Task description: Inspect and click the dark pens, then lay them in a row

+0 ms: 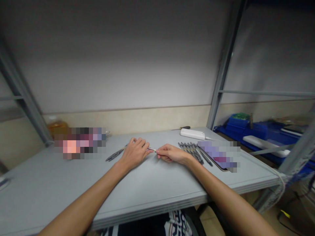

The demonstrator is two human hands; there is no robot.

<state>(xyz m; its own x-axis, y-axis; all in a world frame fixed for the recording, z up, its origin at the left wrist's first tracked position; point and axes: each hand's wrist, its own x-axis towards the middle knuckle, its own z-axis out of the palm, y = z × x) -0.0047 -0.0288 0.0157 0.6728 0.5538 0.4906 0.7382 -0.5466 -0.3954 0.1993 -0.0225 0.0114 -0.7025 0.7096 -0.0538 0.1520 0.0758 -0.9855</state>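
Over the grey tabletop [147, 183], left hand [136, 152] is clamping one slim rod [152, 149] at one end | right hand [171, 153] is pinching its other end | leftward, apparently two loose pens [115, 154] are lying beside the left hand | rightward, at least five lined-up pens [193, 152] are lying | beyond, one white block [192, 134] and one screwdriver [185, 127] are resting.

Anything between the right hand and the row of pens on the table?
Nothing visible stands between the right hand and the row of pens; the wrist lies close beside them. The white bar sits behind the pens, off that path.
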